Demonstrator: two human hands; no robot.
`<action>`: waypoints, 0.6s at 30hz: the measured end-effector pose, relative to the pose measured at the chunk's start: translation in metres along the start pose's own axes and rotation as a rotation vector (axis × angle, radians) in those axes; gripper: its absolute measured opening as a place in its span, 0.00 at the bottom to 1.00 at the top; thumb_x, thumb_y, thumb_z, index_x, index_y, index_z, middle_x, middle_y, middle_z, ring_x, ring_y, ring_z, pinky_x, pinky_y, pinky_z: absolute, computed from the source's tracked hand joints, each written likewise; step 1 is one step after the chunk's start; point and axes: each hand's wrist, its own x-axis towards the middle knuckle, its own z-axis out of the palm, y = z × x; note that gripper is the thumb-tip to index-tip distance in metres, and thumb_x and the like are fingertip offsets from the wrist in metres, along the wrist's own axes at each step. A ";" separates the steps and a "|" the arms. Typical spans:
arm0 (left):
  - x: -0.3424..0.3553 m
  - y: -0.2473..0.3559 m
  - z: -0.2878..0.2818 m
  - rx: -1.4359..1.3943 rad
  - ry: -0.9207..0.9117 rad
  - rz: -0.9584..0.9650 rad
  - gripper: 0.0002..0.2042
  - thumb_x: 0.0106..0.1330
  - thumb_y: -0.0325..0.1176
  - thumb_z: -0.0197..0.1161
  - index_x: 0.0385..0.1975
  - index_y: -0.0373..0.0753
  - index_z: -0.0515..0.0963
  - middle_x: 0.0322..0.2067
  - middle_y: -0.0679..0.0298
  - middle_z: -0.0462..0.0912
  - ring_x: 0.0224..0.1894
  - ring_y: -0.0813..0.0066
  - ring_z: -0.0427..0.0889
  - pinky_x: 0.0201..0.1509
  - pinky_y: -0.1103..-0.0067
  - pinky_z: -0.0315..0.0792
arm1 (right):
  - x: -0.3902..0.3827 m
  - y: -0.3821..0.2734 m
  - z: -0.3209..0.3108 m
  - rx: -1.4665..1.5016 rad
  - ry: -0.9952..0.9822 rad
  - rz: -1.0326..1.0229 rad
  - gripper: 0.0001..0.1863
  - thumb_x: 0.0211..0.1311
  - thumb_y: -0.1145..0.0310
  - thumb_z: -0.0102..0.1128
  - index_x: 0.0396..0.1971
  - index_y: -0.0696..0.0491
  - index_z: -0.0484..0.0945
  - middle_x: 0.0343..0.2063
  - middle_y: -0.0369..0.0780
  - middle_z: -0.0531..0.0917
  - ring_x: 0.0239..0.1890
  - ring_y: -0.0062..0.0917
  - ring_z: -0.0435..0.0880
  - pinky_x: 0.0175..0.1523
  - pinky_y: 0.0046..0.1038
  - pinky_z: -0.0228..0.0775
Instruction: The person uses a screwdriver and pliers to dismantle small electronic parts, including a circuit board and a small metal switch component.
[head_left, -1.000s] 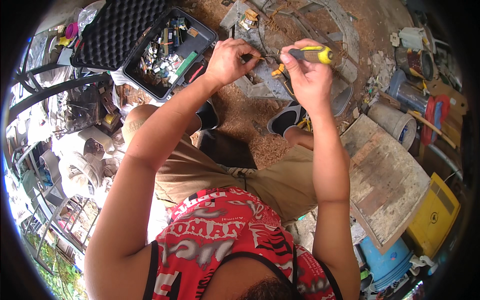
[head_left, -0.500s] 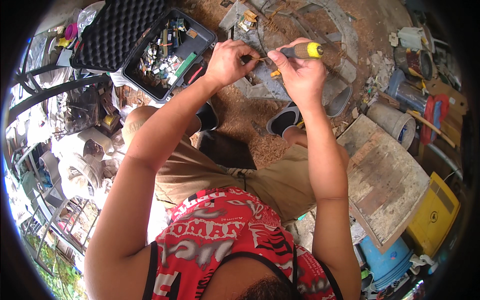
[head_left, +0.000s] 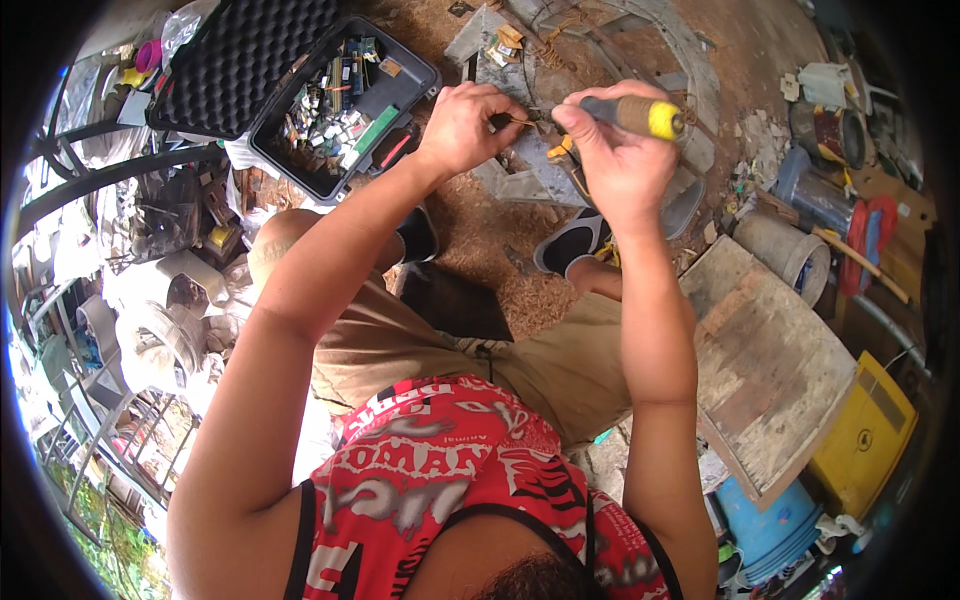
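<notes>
My left hand (head_left: 465, 128) is closed, its thumb and fingertips pinching a small thin brownish piece (head_left: 519, 122) too small to make out well. Wrapped round a screwdriver (head_left: 637, 114) with a yellow-ended, brown-banded handle is my right hand (head_left: 632, 168). The tool points left toward the pinched piece; its tip is hard to see, and I cannot tell whether it touches. Both hands are over a grey metal frame (head_left: 535, 187) on the ground. Below my right thumb, an orange-yellow tool part (head_left: 562, 149) shows.
An open black case (head_left: 428, 78) with a foam lid (head_left: 245, 60) holds several small circuit boards and chips, at left. Gold-coloured scraps (head_left: 506, 42) lie on the frame's far part. To the right are a wooden board (head_left: 770, 360), a grey bucket (head_left: 785, 245) and a yellow case (head_left: 865, 440).
My right hand and the screwdriver have shifted right and slightly nearer to me, away from my left hand. My left hand has barely moved and keeps its pinch.
</notes>
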 end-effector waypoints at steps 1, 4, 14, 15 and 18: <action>0.000 -0.001 0.000 0.004 -0.004 0.002 0.07 0.53 0.37 0.70 0.32 0.52 0.84 0.32 0.70 0.82 0.40 0.66 0.79 0.49 0.72 0.67 | 0.002 -0.002 -0.002 0.014 -0.015 0.050 0.18 0.52 0.67 0.76 0.35 0.59 0.75 0.28 0.35 0.80 0.24 0.12 0.78 0.28 0.17 0.72; 0.000 -0.001 0.001 -0.003 -0.016 -0.011 0.07 0.53 0.37 0.70 0.32 0.51 0.84 0.32 0.69 0.82 0.40 0.66 0.78 0.49 0.71 0.67 | -0.004 0.007 -0.004 -0.154 -0.106 0.149 0.12 0.57 0.74 0.71 0.35 0.61 0.75 0.32 0.35 0.80 0.34 0.17 0.82 0.41 0.19 0.77; 0.001 0.001 -0.002 0.016 -0.027 -0.024 0.07 0.53 0.37 0.70 0.33 0.52 0.84 0.33 0.69 0.82 0.41 0.66 0.79 0.49 0.71 0.67 | -0.009 0.016 -0.003 -0.217 -0.094 0.152 0.15 0.58 0.71 0.71 0.37 0.61 0.72 0.32 0.36 0.82 0.33 0.15 0.82 0.39 0.18 0.76; 0.000 0.002 -0.002 0.012 -0.020 -0.020 0.07 0.53 0.37 0.70 0.33 0.52 0.84 0.33 0.69 0.82 0.41 0.66 0.79 0.49 0.71 0.67 | -0.009 0.016 -0.003 -0.226 -0.101 0.179 0.16 0.58 0.71 0.71 0.37 0.61 0.72 0.32 0.36 0.82 0.33 0.15 0.82 0.39 0.18 0.76; 0.000 0.002 -0.001 0.006 -0.014 -0.018 0.07 0.53 0.37 0.70 0.33 0.51 0.84 0.33 0.69 0.82 0.41 0.66 0.79 0.50 0.71 0.67 | -0.010 0.015 -0.004 -0.259 -0.122 0.226 0.17 0.58 0.71 0.71 0.39 0.60 0.71 0.31 0.37 0.83 0.33 0.15 0.82 0.39 0.18 0.76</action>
